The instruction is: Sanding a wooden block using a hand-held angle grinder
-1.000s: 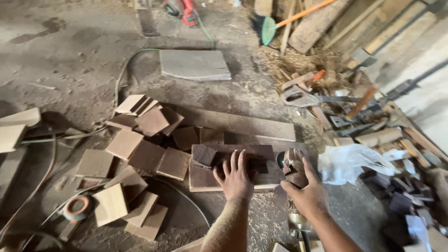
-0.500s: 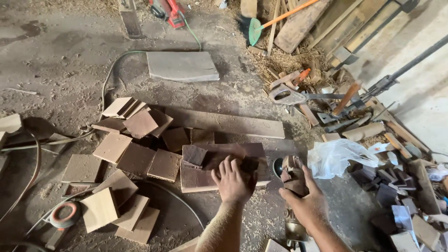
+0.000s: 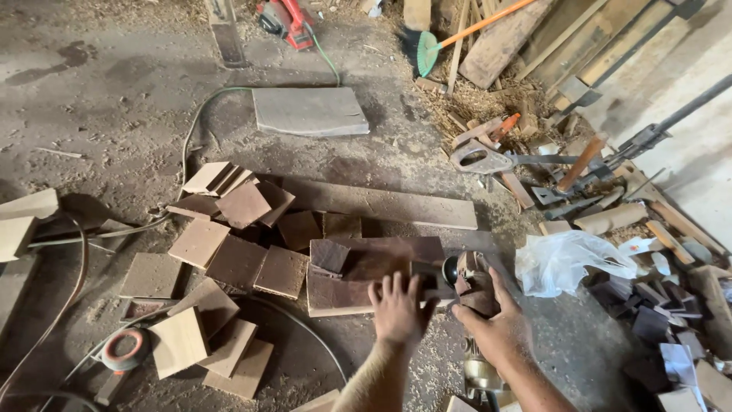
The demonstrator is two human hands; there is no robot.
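Two hands work one dark board (image 3: 366, 278) on the floor: left hand (image 3: 398, 309) pressed flat, fingers spread, right hand (image 3: 499, 324) gripping a power tool (image 3: 465, 278), many cut squares (image 3: 229, 259) already scattered.

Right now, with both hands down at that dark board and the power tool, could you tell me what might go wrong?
The left hand rests flat on the dark board right beside the power tool gripped by the right hand; a slip could catch fingers. The loose wooden tiles and the green hose on the floor could trip someone.
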